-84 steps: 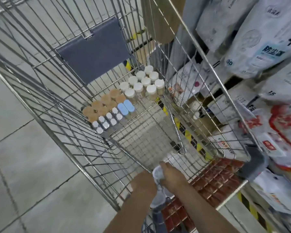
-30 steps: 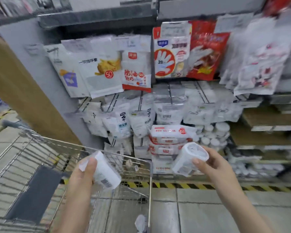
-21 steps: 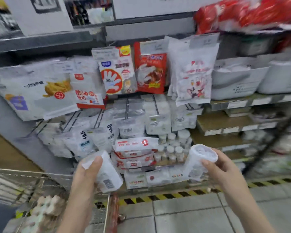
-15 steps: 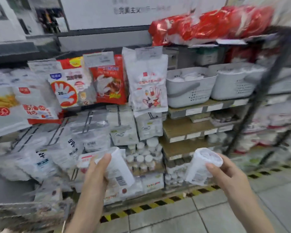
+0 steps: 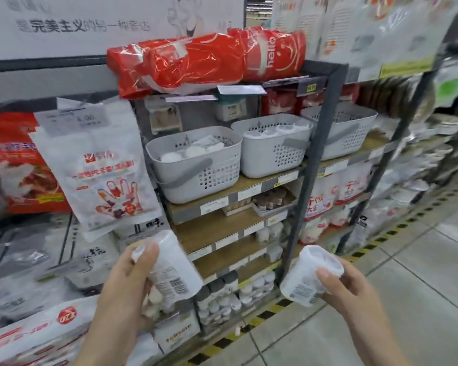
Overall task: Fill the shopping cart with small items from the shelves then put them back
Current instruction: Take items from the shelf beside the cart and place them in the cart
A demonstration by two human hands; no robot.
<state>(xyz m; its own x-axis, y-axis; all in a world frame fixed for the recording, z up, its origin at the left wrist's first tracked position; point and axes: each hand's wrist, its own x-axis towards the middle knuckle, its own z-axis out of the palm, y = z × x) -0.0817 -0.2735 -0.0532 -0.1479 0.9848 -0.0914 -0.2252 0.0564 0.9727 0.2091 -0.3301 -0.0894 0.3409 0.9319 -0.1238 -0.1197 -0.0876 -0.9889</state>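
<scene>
Hands both loaded: left hand wraps a white tub, right hand pinches another tub by its side, both held out before the shelves. Risk: right grip looks loose, tub tilted, could slip. Shelf gaps tight; nudging neighbouring bottles likely. Cart not in view.

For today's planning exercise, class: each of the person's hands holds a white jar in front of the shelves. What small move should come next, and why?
Probably reach the right hand forward and set its white jar among the similar white-lidded jars on the low shelf. Both hands are full, the left hand gripping another white jar, and that shelf lies just ahead of the right hand.
</scene>
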